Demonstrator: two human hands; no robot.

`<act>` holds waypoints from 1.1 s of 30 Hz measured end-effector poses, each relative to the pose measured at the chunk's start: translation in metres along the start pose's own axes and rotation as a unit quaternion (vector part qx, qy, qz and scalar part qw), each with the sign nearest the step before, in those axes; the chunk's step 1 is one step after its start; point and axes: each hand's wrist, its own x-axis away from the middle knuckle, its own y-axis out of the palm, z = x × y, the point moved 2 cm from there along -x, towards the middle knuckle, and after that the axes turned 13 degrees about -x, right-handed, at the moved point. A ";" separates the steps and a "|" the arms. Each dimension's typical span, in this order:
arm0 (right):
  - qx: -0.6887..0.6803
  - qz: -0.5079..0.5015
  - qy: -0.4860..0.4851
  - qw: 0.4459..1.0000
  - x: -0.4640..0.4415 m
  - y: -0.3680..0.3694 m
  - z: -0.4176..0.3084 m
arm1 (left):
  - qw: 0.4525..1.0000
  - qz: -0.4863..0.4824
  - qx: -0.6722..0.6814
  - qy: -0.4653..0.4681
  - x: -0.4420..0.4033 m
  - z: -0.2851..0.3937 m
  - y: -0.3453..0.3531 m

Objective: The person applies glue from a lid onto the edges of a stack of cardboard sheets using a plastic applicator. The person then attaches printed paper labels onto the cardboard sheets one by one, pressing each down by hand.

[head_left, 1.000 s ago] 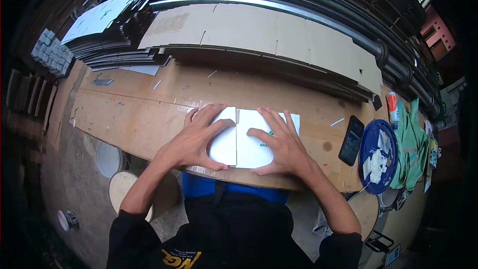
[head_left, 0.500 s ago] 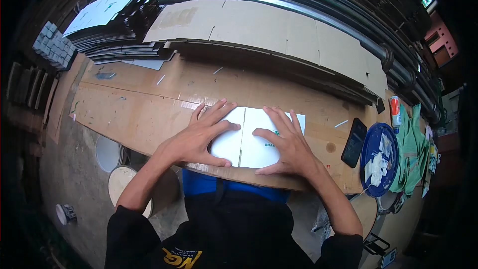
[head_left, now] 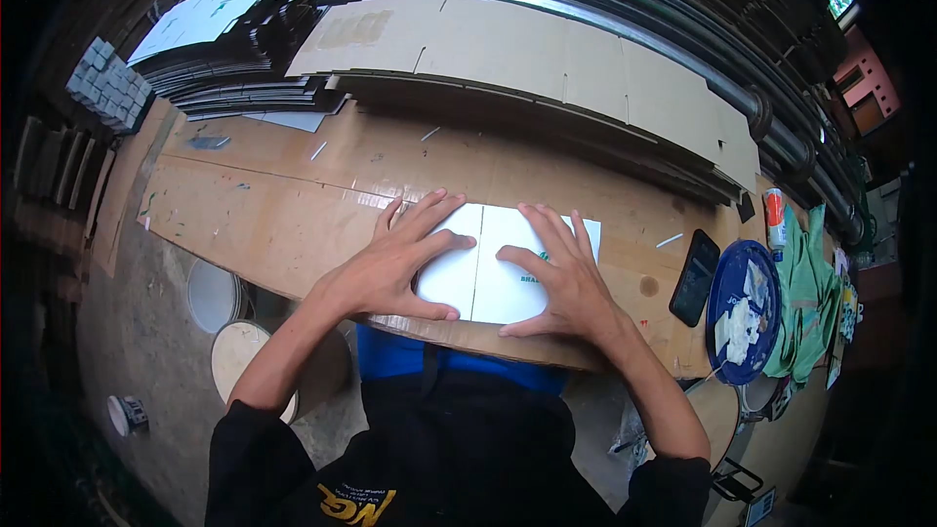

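A small white cardboard box [head_left: 498, 298] with green print lies on the work table in front of me. A thin, straight seam runs between its two top flaps. My left hand [head_left: 405, 259] grips the box's left part, thumb at the near edge and fingers reaching over the far edge. On the right part, my right hand [head_left: 561, 268] has the same kind of grip and partly covers the green print. Both index fingers bend inward over the flaps, one on each side of the seam. The box's lower sides are hidden.
Flat brown cardboard sheets [head_left: 508, 49] are stacked along the table's far side. White printed sheets [head_left: 220, 15] are piled at far left. To the right are a black phone [head_left: 694, 278], a blue tray [head_left: 717, 332] with white paste, a spray can [head_left: 775, 220] and green cloth [head_left: 805, 283].
The gap between the two white flaps has narrowed to a thin line. Both hands keep nearly the same grip, and the box sits slightly farther from me.
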 end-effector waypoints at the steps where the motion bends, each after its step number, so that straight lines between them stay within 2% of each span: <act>1: 0.000 0.001 0.000 1.000 0.000 0.000 0.000 | 1.000 0.000 0.001 0.000 0.000 0.000 0.000; 33: -0.004 0.003 0.003 1.000 -0.001 -0.004 -0.006 | 0.999 0.023 -0.037 -0.010 0.000 0.003 0.002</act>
